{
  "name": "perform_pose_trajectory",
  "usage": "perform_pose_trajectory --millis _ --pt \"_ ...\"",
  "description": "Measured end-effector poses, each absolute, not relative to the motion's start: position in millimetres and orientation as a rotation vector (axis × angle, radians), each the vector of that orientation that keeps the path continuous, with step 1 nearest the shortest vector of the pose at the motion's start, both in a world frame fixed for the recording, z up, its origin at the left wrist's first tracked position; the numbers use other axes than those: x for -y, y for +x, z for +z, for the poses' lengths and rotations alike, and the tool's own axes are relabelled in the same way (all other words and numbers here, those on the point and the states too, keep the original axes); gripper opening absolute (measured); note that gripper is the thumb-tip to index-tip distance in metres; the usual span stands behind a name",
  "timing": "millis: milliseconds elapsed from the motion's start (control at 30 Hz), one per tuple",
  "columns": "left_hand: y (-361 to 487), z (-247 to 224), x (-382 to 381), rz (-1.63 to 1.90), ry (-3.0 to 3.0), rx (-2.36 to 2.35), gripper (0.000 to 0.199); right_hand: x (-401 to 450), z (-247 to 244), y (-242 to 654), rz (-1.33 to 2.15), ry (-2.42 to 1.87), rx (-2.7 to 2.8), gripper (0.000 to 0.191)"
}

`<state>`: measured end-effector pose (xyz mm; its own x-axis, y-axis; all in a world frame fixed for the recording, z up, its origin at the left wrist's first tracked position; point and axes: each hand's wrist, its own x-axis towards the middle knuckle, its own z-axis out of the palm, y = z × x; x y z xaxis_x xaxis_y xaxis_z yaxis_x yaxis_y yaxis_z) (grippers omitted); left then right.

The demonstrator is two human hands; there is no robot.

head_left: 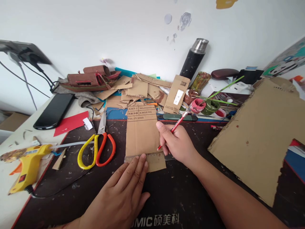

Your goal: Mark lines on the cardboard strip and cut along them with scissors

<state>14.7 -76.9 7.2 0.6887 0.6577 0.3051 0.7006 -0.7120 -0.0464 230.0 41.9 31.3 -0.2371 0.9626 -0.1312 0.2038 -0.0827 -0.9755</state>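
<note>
A piece of brown cardboard (143, 135) with printed text at its far end lies on the black mat in front of me. Across its near part rests a clear ruler (153, 155). My left hand (128, 184) lies flat with fingers stretched out, its fingertips pressing on the ruler and cardboard. In my right hand (178, 143) is a red pencil (179, 123), gripped between thumb and fingers. The pencil's tip meets the cardboard near its right edge, just above the ruler.
Scissors (97, 149) and a yellow glue gun (30, 165) lie to the left, near a black phone (54, 111). A model boat (88, 82), cardboard scraps (137, 87), paint jars (197, 105) and a thermos (194, 58) stand behind. A large cardboard sheet (257, 140) leans on the right.
</note>
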Motion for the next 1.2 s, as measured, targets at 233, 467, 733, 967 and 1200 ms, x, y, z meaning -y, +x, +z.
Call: perform_pose_trajectory --millis 233,467,733,967,1200 --pt "15.4 7.5 75.4 -0.428 -2.732 1.111 0.055 -45.1 28.3 231.7 1.439 -1.343 1.542 0.075" --pt "15.7 8.2 76.2 -0.431 -2.726 1.117 0.054 -46.0 24.5 232.2 1.427 -1.387 1.553 0.072" --pt "15.8 7.5 76.4 -0.412 -2.730 1.123 0.056 -47.1 24.0 231.7 1.430 -1.384 1.575 0.070" --pt "17.8 9.1 74.2 -0.439 -2.726 1.125 0.055 -46.2 25.6 232.0 1.427 -1.384 1.574 0.069" --pt "17.0 8.1 74.3 -0.435 -2.723 1.124 0.055 -46.3 25.1 231.6 1.417 -1.395 1.583 0.068"
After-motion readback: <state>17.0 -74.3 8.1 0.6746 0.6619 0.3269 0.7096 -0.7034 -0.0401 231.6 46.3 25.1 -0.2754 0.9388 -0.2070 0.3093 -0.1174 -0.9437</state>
